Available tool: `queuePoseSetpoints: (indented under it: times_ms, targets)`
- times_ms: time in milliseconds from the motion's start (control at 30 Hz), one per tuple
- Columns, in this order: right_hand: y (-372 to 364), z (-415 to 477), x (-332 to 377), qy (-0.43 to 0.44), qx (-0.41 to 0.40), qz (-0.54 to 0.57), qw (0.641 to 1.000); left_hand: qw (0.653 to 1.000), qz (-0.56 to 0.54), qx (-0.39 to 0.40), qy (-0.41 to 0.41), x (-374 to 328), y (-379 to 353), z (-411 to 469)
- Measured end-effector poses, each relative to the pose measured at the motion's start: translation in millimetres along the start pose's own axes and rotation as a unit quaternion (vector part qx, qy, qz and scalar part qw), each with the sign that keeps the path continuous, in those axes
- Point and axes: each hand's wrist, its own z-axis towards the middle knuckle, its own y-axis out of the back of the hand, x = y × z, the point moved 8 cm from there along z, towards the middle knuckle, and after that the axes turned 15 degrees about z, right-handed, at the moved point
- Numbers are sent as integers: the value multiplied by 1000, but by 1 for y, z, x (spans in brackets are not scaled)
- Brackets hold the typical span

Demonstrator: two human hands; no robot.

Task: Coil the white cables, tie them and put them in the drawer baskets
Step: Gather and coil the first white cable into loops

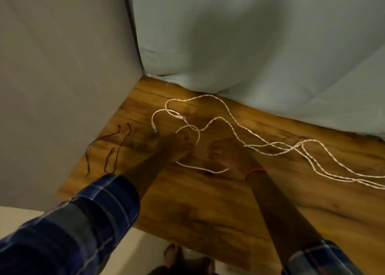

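Your left hand (180, 144) rests near the middle of the wooden table (208, 212), its fingers curled round a small loop of the white cables (300, 144). Your right hand (224, 153) sits just beside it on the table with its fingers curled inward. Blur hides whether it grips any cable. An orange band (255, 171) circles that wrist. A short run of cable lies on the table beneath both hands. The rest sprawls loose across the table's far side and trails away to its right. Dark ties (109, 155) lie near the table's left edge, apart from the cables. A grey panel (62, 66) stands along that left edge, and a pale blue cloth (250, 45) hangs along the table's far edge.
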Motion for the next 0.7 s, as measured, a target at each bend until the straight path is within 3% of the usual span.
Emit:
queuePoseSetpoints:
  times_ms: [267,500,700]
  targets:
    - [-37,6,-30,-35,31,-7,999,997,-21,-67,-15,-4,-7,-2]
    - [-60,6,-39,32,2,-23,999,992,-33,-121,-26,-4,-6,-12]
    - [-49,4,-19,85,-36,-16,996,973,-127,-182,-64,-2,6,-22]
